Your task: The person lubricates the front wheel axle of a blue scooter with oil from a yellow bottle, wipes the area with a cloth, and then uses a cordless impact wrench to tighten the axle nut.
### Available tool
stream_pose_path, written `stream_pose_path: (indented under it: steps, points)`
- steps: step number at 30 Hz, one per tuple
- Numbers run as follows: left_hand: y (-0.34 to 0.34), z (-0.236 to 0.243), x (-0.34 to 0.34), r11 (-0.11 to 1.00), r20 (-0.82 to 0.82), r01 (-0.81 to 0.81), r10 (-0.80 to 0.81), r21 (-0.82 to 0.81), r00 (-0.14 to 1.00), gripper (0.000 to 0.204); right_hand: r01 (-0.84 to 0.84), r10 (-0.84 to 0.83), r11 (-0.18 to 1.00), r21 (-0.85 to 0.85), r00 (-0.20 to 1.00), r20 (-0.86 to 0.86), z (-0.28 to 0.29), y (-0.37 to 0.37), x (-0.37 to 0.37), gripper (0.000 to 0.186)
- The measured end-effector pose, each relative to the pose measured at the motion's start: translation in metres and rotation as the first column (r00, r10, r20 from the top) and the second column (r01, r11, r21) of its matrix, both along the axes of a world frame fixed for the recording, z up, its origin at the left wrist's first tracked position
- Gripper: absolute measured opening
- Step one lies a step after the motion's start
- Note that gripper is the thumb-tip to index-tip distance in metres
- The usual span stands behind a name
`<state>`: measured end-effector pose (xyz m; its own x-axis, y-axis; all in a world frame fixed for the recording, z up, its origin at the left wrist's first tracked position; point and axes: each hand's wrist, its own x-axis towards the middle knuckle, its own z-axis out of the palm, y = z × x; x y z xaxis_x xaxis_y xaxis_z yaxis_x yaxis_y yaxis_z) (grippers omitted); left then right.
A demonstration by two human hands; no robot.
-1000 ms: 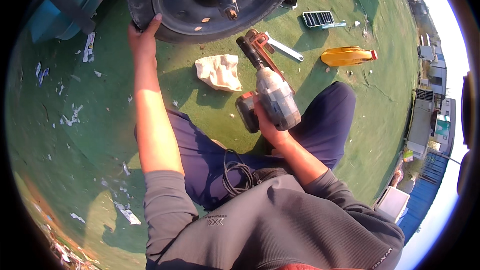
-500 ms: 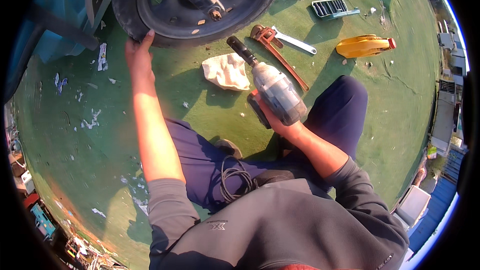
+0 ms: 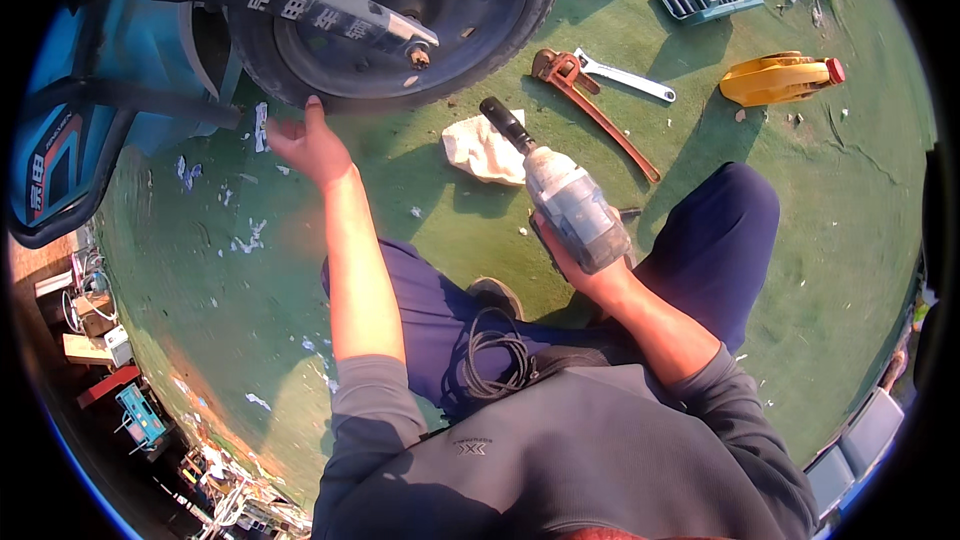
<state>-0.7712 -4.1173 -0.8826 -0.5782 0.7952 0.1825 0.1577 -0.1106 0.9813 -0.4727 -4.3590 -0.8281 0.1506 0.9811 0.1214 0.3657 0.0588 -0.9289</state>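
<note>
My left hand [image 3: 315, 148] is at the near-left edge of a black wheel [image 3: 510, 60], thumb up by the tyre and fingers apart. Whether the thumb touches the rubber is hard to tell. A black fork arm [image 3: 300, 5] crosses the wheel to a rusty axle nut [image 3: 419, 58]. My right hand [image 3: 592, 275] is wrapped round the grip of a cordless impact wrench [image 3: 575, 200] with a black socket on its nose, pointing up and left. Beside the tool lies a crumpled off-white cloth [image 3: 484, 147].
Right of the cloth lie a rusty pipe wrench [image 3: 600, 120] and an adjustable spanner [image 3: 630, 78]. Farther right are a yellow bottle [image 3: 775, 80] with a red cap and a socket case [image 3: 705, 0]. A blue vehicle body [image 3: 165, 70] stands left of the wheel, with paper scraps on the green floor.
The fork arm has swung leftward, from steep to more level across the wheel. My left hand has come away from gripping the tyre's edge. The whole view has shifted left.
</note>
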Motion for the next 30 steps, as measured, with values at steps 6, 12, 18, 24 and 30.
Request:
stream_pose_path:
  steps: [6, 12, 18, 24, 30]
  points:
    - [-0.040, 0.094, 0.048, 0.980, -0.193, 0.182, -0.163, 0.084, 0.967, 0.059, -0.062, 0.053, 0.997, -0.056, 0.989, -0.140, -0.018, 0.003, 0.013, 0.029]
    - [-0.025, 0.197, 0.088, 0.981, -0.250, 0.190, -0.176, 0.033, 0.952, 0.098, -0.038, -0.021, 0.987, -0.155, 0.932, -0.361, -0.003, 0.021, 0.019, 0.032]
    - [-0.008, 0.271, 0.076, 0.995, -0.398, 0.043, -0.005, 0.085, 0.917, 0.097, -0.028, -0.038, 0.989, -0.146, 0.904, -0.426, 0.002, 0.041, 0.034, 0.032]
    - [-0.009, 0.318, 0.061, 0.998, -0.450, -0.006, 0.036, 0.068, 0.893, 0.096, -0.012, -0.050, 0.986, -0.164, 0.928, -0.369, -0.003, 0.056, 0.038, 0.031]
    - [0.029, 0.390, 0.018, 0.998, -0.375, -0.009, 0.034, 0.069, 0.926, 0.083, -0.004, -0.079, 0.981, -0.192, 0.901, -0.427, -0.005, 0.067, 0.034, 0.032]
